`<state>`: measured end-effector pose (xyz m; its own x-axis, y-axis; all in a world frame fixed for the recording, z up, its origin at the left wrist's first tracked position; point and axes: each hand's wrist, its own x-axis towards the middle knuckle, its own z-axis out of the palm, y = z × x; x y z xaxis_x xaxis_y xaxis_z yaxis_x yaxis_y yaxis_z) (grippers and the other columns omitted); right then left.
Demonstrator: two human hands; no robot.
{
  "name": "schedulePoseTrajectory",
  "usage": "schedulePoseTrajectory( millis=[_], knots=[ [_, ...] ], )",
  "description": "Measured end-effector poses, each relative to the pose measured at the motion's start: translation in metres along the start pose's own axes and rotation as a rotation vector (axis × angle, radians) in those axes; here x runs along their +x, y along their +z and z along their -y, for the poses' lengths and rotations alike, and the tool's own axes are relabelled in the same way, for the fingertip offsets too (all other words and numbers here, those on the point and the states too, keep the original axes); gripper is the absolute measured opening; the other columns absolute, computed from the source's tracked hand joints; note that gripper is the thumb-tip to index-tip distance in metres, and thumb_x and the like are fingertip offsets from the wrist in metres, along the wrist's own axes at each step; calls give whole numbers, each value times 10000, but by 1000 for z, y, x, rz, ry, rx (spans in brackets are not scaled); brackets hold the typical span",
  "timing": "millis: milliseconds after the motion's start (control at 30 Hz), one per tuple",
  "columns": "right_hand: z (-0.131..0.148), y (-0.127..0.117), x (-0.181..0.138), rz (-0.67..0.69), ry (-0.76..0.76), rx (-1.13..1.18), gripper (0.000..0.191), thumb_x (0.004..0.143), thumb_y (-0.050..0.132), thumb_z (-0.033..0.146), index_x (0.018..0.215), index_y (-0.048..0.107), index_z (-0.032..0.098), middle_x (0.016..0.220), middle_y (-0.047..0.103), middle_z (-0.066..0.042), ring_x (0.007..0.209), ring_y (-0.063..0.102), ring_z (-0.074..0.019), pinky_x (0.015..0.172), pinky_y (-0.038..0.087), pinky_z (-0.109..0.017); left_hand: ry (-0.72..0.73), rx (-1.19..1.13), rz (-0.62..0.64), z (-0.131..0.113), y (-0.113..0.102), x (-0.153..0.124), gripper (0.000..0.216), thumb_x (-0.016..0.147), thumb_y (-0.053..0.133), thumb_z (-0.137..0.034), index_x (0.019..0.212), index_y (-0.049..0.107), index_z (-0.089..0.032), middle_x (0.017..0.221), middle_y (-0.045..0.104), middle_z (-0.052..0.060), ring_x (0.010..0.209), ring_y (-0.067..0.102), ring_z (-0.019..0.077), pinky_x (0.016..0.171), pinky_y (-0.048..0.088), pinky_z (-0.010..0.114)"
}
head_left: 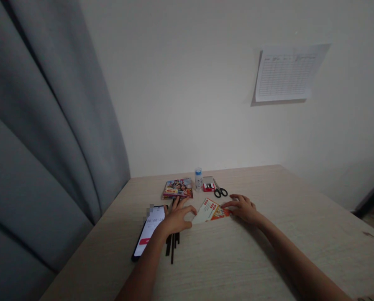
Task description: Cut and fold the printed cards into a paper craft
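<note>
A printed paper leaflet, white with orange and red parts, lies on the table between my hands. My right hand rests at its right edge, fingers stretched out and touching the paper. At its left corner is my left hand, fingers spread, palm over several dark thin strips. Whether the left fingertips touch the leaflet I cannot tell. Beyond my left hand lies a stack of colourful leaflets. Scissors with black handles lie just past my right hand.
A phone showing a running timer lies left of my left hand. At the back stand a small clear bottle with a blue top and a small red box. The wall borders the table; a grey curtain hangs left.
</note>
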<state>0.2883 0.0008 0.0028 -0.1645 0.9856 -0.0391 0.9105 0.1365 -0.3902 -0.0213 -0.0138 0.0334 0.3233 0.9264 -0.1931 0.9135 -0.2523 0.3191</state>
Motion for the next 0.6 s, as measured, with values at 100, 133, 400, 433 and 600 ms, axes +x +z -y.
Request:
schedulePoseTrajectory(
  millis=[100, 133, 400, 433, 600],
  knots=[
    [-1, 1, 1, 5, 2, 0, 379, 858, 564, 328, 1176, 671, 503, 1494, 461, 16, 1367, 343, -367, 1030, 311, -617, -5, -5, 6, 2, 0, 0, 469, 703, 653, -205, 1126, 626, -405, 1633, 179, -73, 1502, 9, 391, 1059, 16, 788],
    [-1, 1, 1, 6, 8, 3, 373, 861, 563, 332, 1174, 673, 502, 1494, 461, 17, 1369, 341, -367, 1033, 309, -618, -8, -8, 10, 3, 0, 0, 473, 703, 651, -205, 1129, 625, -407, 1634, 178, -71, 1502, 11, 392, 1059, 11, 786],
    [-1, 2, 1, 7, 31, 9, 379, 866, 568, 320, 1172, 665, 521, 1498, 444, 14, 1393, 328, -348, 1060, 290, -611, -39, -34, 15, 5, -1, -2, 492, 693, 648, -208, 1135, 625, -423, 1630, 197, -71, 1505, -4, 382, 1062, -29, 772],
    [-1, 2, 1, 9, 27, 9, 377, 866, 568, 324, 1172, 664, 522, 1499, 442, 12, 1394, 328, -349, 1060, 291, -613, -41, -35, 18, 5, -2, -3, 493, 692, 649, -209, 1136, 625, -423, 1630, 197, -70, 1505, -4, 384, 1062, -28, 773],
    [0, 0, 0, 21, 30, 8, 420, 853, 564, 275, 1179, 660, 523, 1510, 429, 10, 1405, 316, -345, 1067, 281, -608, -47, -37, 20, 5, -4, -5, 506, 680, 652, -208, 1138, 626, -421, 1633, 194, -59, 1504, -3, 387, 1057, -18, 778]
  ],
)
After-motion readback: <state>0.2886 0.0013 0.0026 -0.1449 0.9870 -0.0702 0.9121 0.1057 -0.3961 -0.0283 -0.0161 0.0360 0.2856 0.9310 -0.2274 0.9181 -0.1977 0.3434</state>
